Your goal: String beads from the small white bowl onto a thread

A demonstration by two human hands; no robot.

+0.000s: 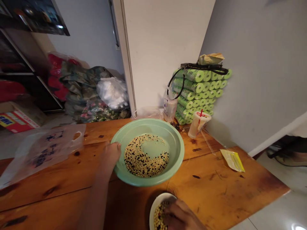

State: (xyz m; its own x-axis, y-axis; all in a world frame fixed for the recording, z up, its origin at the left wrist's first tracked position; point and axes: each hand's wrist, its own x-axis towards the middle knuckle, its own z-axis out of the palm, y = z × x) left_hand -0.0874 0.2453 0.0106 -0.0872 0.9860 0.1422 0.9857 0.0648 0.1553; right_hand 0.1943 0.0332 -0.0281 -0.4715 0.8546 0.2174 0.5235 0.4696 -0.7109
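A pale green basin [176, 140] sits on the wooden table [216, 188], holding a ring of mixed yellow and dark beans [144, 159] around a bare centre. My left hand [110, 157] rests against the basin's left rim, fingers curled on its edge. Near the table's front edge stands a small white bowl [156, 204] with yellow beans inside. My right hand [181, 215] reaches into that bowl, fingers bunched together over the beans; what they pinch is hidden.
A clear plastic bag [40, 150] lies at the table's left. Behind the basin stand a small bottle [170, 107], a lidded cup with a red straw [198, 123] and stacked green rolls [201, 92]. A yellow packet [233, 159] lies at the right.
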